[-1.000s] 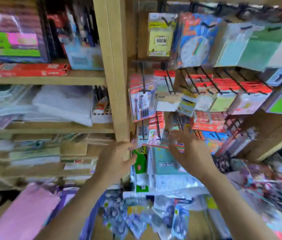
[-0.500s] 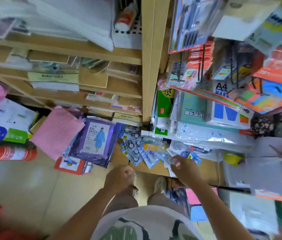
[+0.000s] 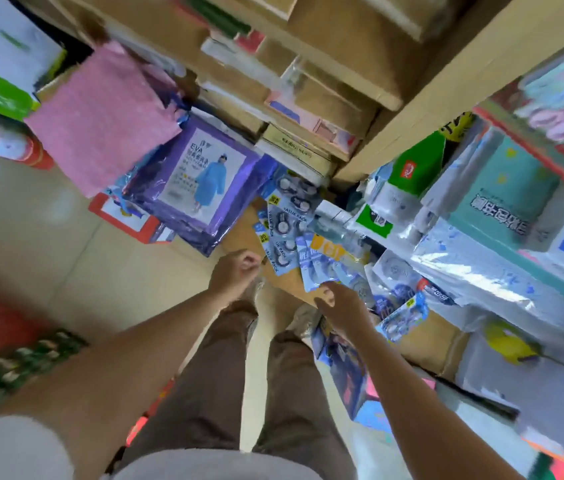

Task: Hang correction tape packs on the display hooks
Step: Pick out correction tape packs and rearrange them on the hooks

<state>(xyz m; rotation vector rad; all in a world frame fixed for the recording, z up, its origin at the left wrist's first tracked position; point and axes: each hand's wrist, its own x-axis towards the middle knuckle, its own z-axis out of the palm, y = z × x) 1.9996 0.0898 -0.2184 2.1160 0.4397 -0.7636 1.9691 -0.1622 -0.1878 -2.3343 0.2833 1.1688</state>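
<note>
The correction tape packs (image 3: 287,216) are found in a loose, fanned heap just right of the purple raincoat packet (image 3: 190,181), evidently laid there as stock to be drawn from. The right hand (image 3: 343,306) is set on the heap's near edge, presumably for a pick, though no grip can be confirmed. The left hand (image 3: 235,268) is held below the packet, fingers curled, nothing seen in it.

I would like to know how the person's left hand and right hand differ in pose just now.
The left hand is curled into a fist with nothing visible in it, while the right hand has its fingertips at the blue correction tape packs. The left hand is clear of the packs. The right hand seems to touch one, though its grip is unclear. Both are bare and held low.
</note>
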